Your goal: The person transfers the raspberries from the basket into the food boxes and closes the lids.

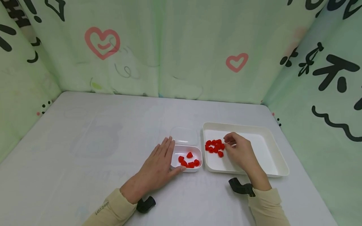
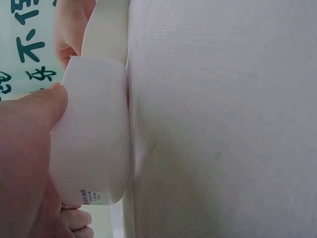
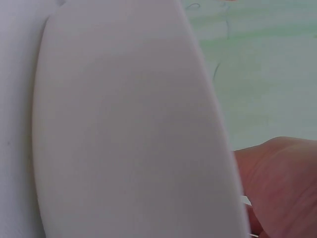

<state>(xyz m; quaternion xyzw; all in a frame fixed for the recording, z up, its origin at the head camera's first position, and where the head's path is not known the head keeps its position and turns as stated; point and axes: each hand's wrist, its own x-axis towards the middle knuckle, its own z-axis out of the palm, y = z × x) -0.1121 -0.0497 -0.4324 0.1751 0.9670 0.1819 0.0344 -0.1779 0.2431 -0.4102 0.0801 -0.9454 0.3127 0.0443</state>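
A small white plastic box (image 1: 173, 163) holds several red pieces (image 1: 191, 164), too small to name by kind. My left hand (image 1: 159, 163) lies along its left side with straight fingers, the thumb at the front rim. In the left wrist view, that thumb (image 2: 47, 104) touches the edge of the box (image 2: 94, 129). Over the large white tray (image 1: 263, 157), my right hand (image 1: 239, 151) has its bent fingers and thumb beside a cluster of red pieces (image 1: 215, 146). A gap shows between its thumb and forefinger. The tray wall (image 3: 129, 129) hides most of that hand in the right wrist view.
Behind the box lies a clear plastic lid (image 1: 185, 135), close to the tray's left wall. A white cloth covers the table (image 1: 85, 141). Pale green curtains (image 1: 181, 56) with hearts and black lettering stand around the back and sides.
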